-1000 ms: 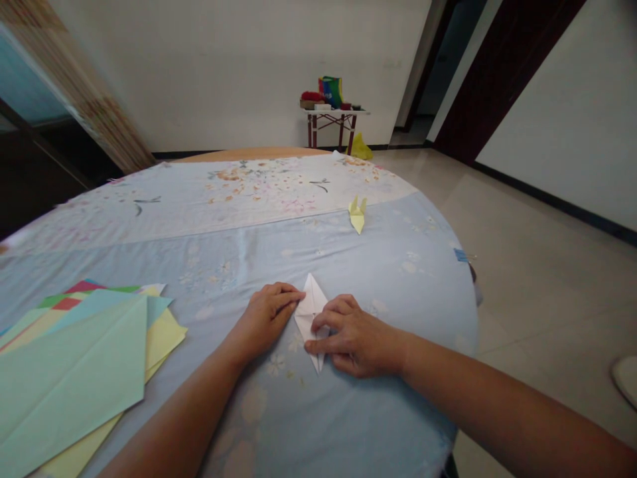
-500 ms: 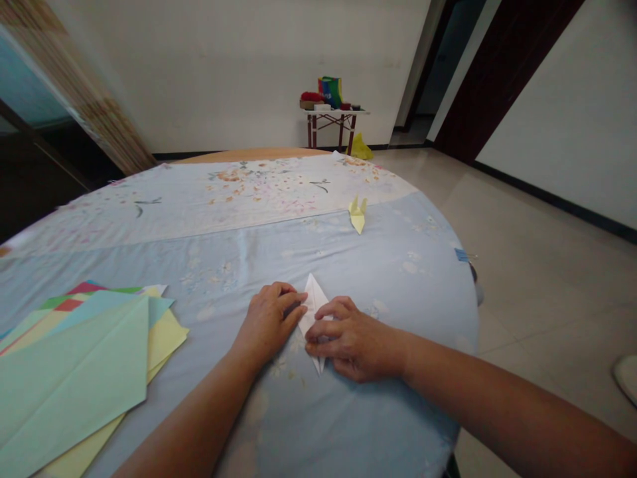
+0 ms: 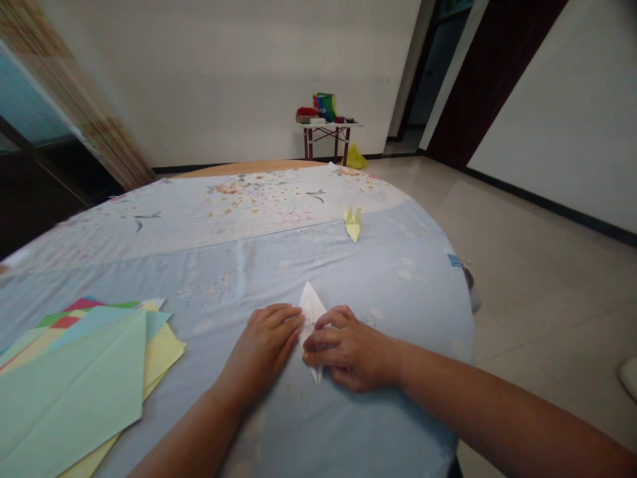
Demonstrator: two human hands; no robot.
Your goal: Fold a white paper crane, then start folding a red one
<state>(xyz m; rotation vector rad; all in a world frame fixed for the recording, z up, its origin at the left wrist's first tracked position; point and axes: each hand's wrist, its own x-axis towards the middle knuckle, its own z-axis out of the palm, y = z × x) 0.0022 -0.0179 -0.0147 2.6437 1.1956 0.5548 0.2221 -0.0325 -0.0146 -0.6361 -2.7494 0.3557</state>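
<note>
White folded paper under both hands at the near side of the table

A white folded paper (image 3: 309, 302) is seen lying flat on the pale blue, flower-patterned tablecloth (image 3: 239, 265), right of the coloured stack. An elongated diamond outline is presented, with one point directed away from the person and the other toward the person. A crease is noted along its upper part; the middle is partly covered by fingers.

Left hand (image 3: 266, 342): opened out, palm down, fingers extended close together. The left edge of the paper is touched by the fingertips.

Right hand (image 3: 351, 352): fingers bent over the right side and lower half of the paper. Contact is made by the fingertips; whether a layer is pinched between thumb and fingers cannot be told.

Surroundings: a stack of coloured sheets (image 3: 74, 398) is placed at the left, with a pale green sheet uppermost; blue, yellow, red and green edges are exposed beneath. A small yellow folded figure (image 3: 353, 226) is set beyond the white paper, well apart from both hands, with two points raised at its far end. A blue clip (image 3: 454, 260) is fixed at the right edge of the cloth. Farther back, a multicoloured bag (image 3: 324, 106) is stood on a side table (image 3: 331, 125) by the wall.
</note>
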